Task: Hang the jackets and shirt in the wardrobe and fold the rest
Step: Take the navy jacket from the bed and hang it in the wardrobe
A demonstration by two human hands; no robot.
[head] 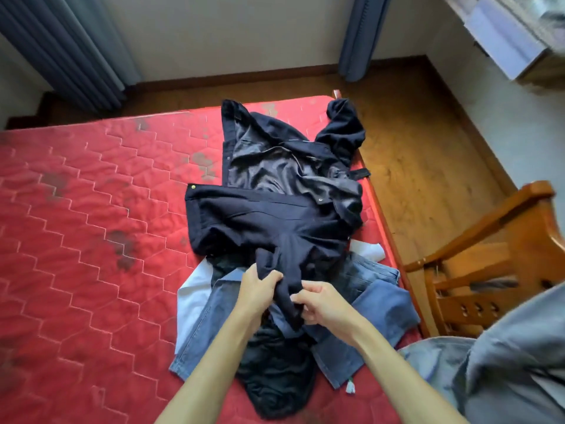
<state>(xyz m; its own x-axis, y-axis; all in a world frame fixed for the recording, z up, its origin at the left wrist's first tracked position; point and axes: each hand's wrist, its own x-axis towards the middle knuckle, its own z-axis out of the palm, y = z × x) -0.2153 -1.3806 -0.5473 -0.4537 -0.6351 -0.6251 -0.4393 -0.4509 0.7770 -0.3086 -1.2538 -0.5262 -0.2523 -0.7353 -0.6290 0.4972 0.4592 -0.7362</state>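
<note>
A dark navy jacket [275,215] lies spread open on the red mattress [91,224], its shiny grey lining facing up. My left hand [258,289] and my right hand [321,304] both grip a bunched part of the jacket's navy fabric near its lower end. Under the jacket lie blue jeans [376,304], a pale blue shirt [192,295] and a black garment [275,377], partly hidden in the pile.
A wooden chair [489,258] stands right of the bed on the wooden floor [422,142]. Grey-blue curtains [70,50] hang at the back left. Grey cloth [489,377] fills the lower right corner.
</note>
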